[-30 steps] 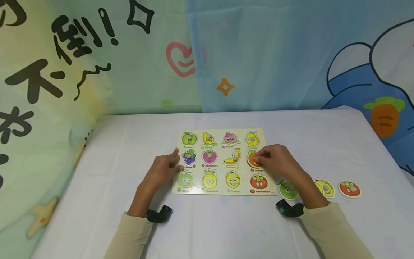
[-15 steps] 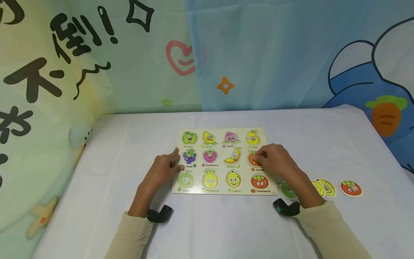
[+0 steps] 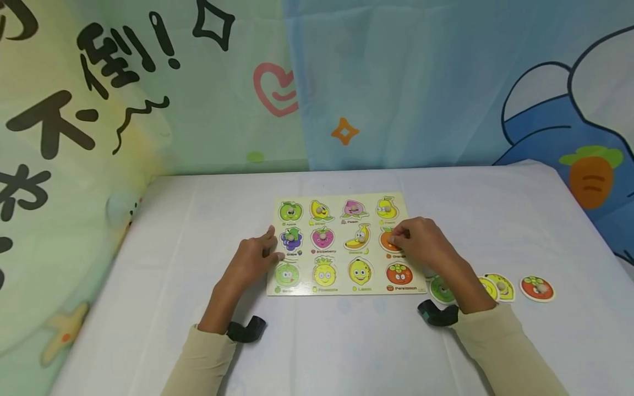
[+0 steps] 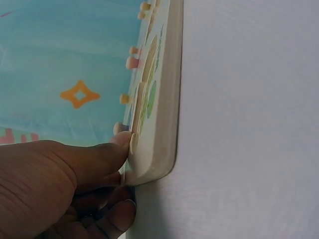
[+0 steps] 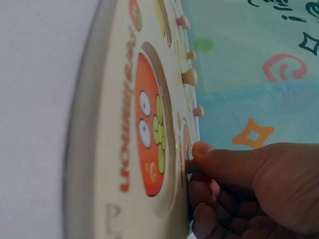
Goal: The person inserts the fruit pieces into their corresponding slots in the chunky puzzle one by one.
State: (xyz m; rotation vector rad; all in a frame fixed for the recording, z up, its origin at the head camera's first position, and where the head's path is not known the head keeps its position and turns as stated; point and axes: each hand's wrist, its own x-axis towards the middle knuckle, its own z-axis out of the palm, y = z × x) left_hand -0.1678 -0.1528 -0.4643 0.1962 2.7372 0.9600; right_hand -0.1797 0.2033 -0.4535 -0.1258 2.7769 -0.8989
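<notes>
Wooden puzzle board (image 3: 378, 225) labelled Apple, Peach, Lemon, Persimmon, right hand (image 3: 421, 242) pinching orange piece (image 3: 388, 241), left hand (image 3: 252, 257) relaxed, steadying board edge

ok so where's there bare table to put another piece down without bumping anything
Free: the white table left of the puzzle board, the strip behind the board up to the curtain, and the near edge between the two sleeves. Crowded: right of the board, where the right hand reaches across to the orange piece and loose pieces lie. The left hand holds the board's left edge.

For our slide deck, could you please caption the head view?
Right hand pinches the orange piece on the fruit puzzle board; left hand steadies its edge.
</notes>
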